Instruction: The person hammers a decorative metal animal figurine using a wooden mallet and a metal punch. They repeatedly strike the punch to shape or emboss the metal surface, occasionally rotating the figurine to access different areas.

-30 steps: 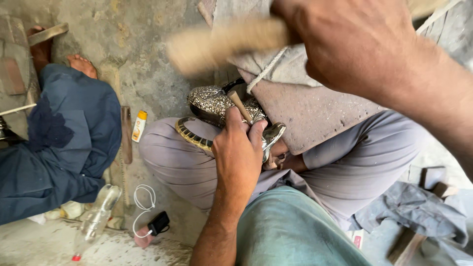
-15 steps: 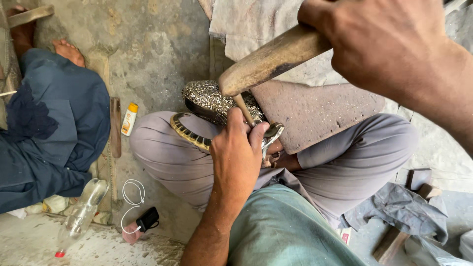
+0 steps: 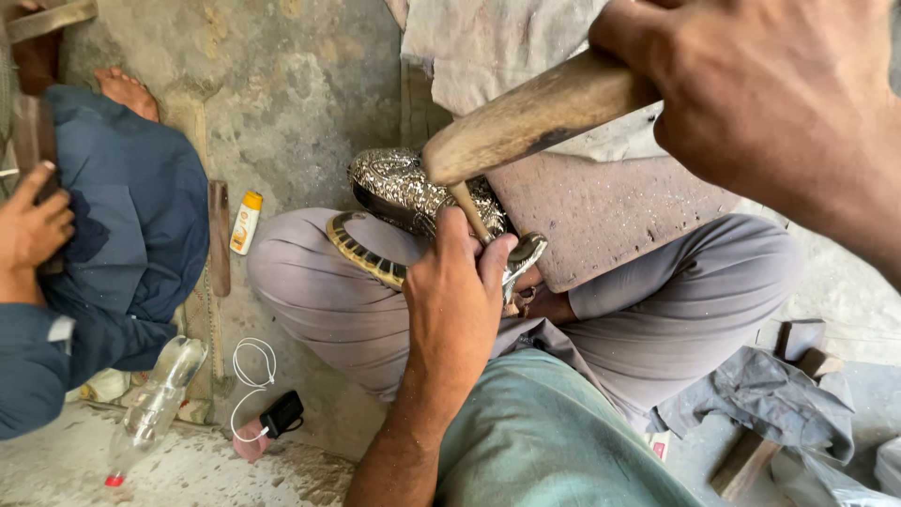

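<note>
I sit cross-legged with an ornate silver embroidered shoe (image 3: 399, 188) resting on my left knee. My left hand (image 3: 455, 300) presses on the shoe and pinches a thin wooden-handled tool (image 3: 467, 212) upright against it. My right hand (image 3: 770, 103) is raised near the camera, gripping a thick wooden mallet handle (image 3: 535, 117) whose rounded end hangs just above the thin tool. A dark and gold patterned sole edge (image 3: 361, 249) curves along my thigh. A shiny metal piece (image 3: 524, 253) shows beside my left fingers.
A flat brown board (image 3: 610, 216) lies across my lap. Another person in blue clothes (image 3: 122, 235) sits at the left, a hand (image 3: 33, 225) visible. On the concrete floor lie a small yellow-capped bottle (image 3: 245, 222), a plastic bottle (image 3: 155, 404), a white cable (image 3: 249, 376) and grey cloth (image 3: 760, 404).
The mallet has swung down and toward the thin tool, from a blurred raised position. My left hand has stayed on the shoe. The view has shifted slightly.
</note>
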